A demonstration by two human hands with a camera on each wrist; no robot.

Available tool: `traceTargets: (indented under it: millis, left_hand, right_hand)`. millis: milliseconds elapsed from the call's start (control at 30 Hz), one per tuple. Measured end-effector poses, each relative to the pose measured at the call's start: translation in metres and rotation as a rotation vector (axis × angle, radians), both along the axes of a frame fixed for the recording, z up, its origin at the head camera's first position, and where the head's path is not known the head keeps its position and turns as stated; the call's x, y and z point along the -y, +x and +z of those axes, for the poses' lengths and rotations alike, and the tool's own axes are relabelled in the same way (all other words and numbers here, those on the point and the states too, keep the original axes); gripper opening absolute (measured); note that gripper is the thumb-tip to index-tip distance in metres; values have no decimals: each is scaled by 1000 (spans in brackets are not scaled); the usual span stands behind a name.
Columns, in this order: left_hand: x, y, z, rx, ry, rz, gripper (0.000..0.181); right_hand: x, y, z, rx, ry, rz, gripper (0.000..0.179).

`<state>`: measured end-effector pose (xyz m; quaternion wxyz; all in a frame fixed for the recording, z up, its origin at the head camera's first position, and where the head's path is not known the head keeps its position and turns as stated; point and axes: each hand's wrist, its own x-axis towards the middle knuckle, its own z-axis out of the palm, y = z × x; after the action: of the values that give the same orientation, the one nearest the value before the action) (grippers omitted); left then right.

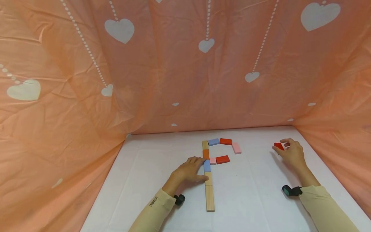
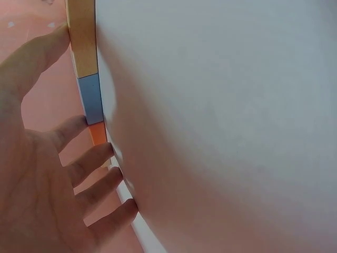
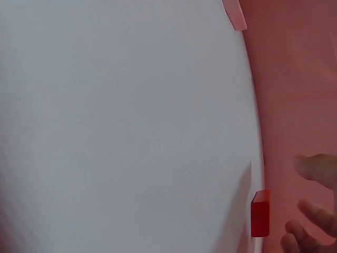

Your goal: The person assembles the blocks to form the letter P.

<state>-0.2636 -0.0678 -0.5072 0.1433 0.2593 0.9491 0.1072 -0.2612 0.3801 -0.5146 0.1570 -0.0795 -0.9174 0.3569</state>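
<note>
My left hand is spread beside a straight column of flat blocks. Its thumb lies at a tan block, and its index fingertip is at a blue block. Above that comes an orange block, then another tan block. A long tan block forms the near end. My right hand is at a red block on the far right. In the right wrist view, its parted fingers and thumb appear apart from that block.
From the column's top, a blue block, a red block and a pink block curve right. Lower down, a small pink block and a red block run rightward. Orange cloth encloses the white table.
</note>
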Motion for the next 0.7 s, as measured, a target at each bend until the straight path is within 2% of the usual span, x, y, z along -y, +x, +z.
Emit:
traceTargets:
  millis: [133, 333, 500, 700]
  left_hand:
    - [0, 1, 1, 6, 6, 4, 89]
    - [0, 0, 0, -6, -2, -5, 89]
    - [0, 0, -1, -7, -6, -9, 89]
    - [1, 0, 1, -2, -3, -15, 89]
  right_hand:
    - [-4, -2, -2, 89, -46, -29, 59]
    - [-13, -4, -7, 191, -71, -20, 67]
    - [-15, -6, -7, 233, -92, -19, 67]
    - [-13, -8, -4, 254, -53, -48, 62]
